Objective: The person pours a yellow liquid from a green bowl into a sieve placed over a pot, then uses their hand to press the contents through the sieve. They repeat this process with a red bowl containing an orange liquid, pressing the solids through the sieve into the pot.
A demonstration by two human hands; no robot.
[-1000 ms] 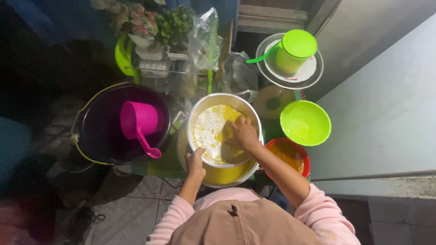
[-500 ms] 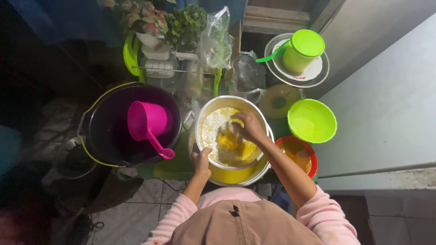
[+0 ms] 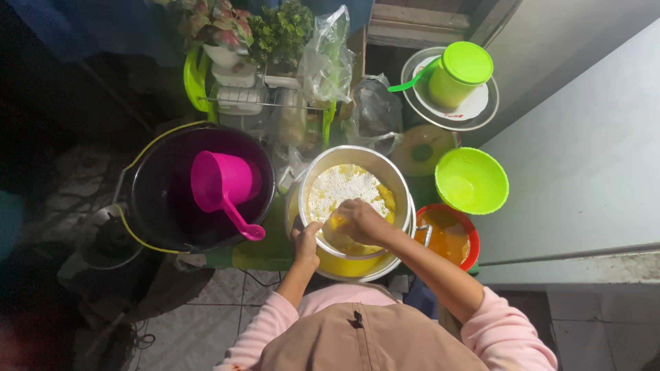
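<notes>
Gripping the metal pot (image 3: 395, 180) rim with our left hand (image 3: 306, 240), we have moved our right hand (image 3: 359, 221), clenched on yellow mush, to the near side. Left of the pot sits the pink scoop (image 3: 221, 184).

Metal pot (image 3: 395, 180) is hemmed in: black bucket (image 3: 161, 206) w/ pink scoop (image 3: 221, 184) tight on its left, red bowl (image 3: 450, 237) touching at right, green bowl (image 3: 471, 180) just beyond, bags (image 3: 326, 62) & rack (image 3: 240, 96) behind. Only open way in is from above or the near side, over the tiled floor (image 3: 199, 323). Both hands already fill the near half of the pot's mouth, leaving the far half free.
</notes>
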